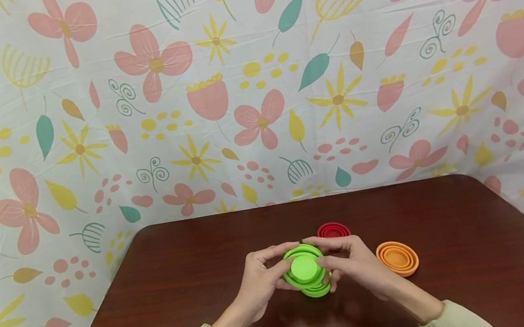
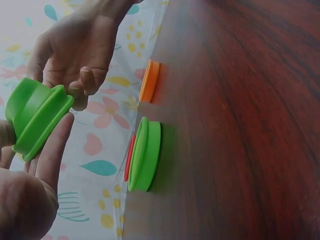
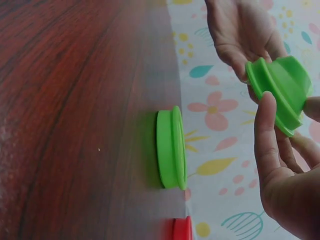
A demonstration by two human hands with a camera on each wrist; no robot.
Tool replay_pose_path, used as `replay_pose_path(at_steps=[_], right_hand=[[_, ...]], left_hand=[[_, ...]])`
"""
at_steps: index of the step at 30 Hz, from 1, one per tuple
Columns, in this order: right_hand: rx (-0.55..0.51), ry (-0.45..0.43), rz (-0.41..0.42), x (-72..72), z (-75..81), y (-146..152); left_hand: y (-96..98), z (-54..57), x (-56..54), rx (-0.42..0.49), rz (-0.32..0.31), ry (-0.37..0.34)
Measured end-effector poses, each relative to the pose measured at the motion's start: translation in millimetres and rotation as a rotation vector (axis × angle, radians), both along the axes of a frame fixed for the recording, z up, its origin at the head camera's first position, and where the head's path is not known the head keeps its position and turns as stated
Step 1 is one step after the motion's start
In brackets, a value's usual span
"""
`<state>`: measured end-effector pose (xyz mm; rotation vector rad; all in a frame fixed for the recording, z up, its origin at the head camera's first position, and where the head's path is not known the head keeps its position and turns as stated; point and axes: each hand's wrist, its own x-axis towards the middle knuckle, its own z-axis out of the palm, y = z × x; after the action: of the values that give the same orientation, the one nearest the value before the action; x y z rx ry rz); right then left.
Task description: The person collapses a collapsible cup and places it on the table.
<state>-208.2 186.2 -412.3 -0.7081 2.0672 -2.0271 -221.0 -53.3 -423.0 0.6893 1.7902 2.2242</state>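
Note:
Both hands hold a green collapsible cup [image 1: 304, 267] above the table, its small round base facing the head camera. Its wall stands out in stepped rings, seen from the side in the left wrist view. My left hand [image 1: 257, 281] pinches its left side, thumb near the base and fingers at the wide rim. On the opposite side my right hand [image 1: 356, 265] pinches it the same way. A second green collapsible cup [image 3: 170, 149], folded flat, lies on the table below; the held cup and hands partly cover it in the head view.
A folded red collapsible cup [image 1: 333, 229] lies behind the hands, partly hidden by the right hand. To the right lies a folded orange one [image 1: 397, 258]. The dark wooden table [image 1: 181, 271] ends at a flower-patterned cloth [image 1: 251, 72] behind it.

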Motion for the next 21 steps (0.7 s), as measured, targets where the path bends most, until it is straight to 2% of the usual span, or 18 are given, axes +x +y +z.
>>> replay_pose_path(at_steps=[7, 13, 17, 21], right_hand=[[0.049, 0.106, -0.051, 0.9, -3.6, -4.2], [0.039, 0.067, -0.061, 1.5, -2.6, -5.3], [0.033, 0.054, -0.047, 1.3, -1.7, -5.2], [0.029, 0.065, -0.033, 0.8, -3.0, -4.9]], left_hand=[[-0.9, -3.2, -1.1, 0.007, -0.008, -0.046], [-6.1, -1.9, 0.3, 0.058, -0.058, -0.079], [-8.9, -1.1, 1.3, 0.084, -0.082, -0.059], [-9.1, -1.2, 2.9, 0.083, -0.078, -0.039]])
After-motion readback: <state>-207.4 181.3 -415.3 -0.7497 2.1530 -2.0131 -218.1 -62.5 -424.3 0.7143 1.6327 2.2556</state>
